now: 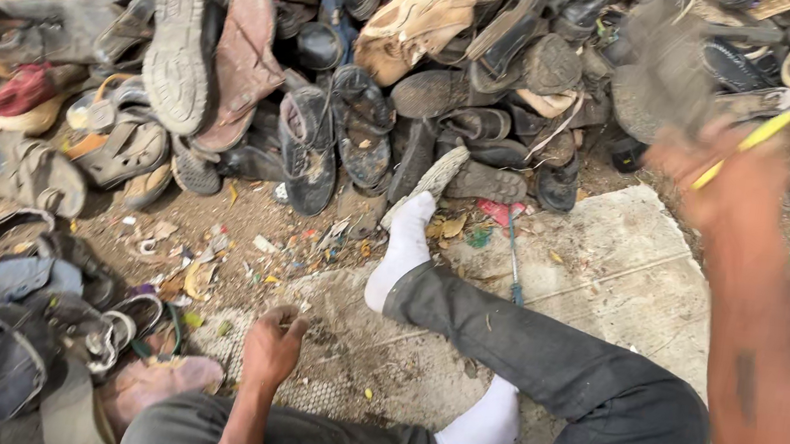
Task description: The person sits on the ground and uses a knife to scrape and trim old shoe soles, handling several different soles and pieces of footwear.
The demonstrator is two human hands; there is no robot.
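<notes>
We had our right hand [736, 184] raised, fingers closed on a worn shoe [670, 70] and a yellow tool [751, 143]; our left hand [271, 345] rested loosely open on the mat [610, 269]. Most shoes lay piled [333, 74], seemingly unsorted.

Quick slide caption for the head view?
Seated person, left hand on the mat, right hand raising a worn shoe before a shoe pile.

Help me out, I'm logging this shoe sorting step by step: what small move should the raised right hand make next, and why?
Probably carry the blurred grey shoe off to one side and let go. The right hand is raised over the shoe pile, its grip shut on the shoe along with a yellow tool, while the left hand rests on the ground mat, holding nothing that shows.
</notes>
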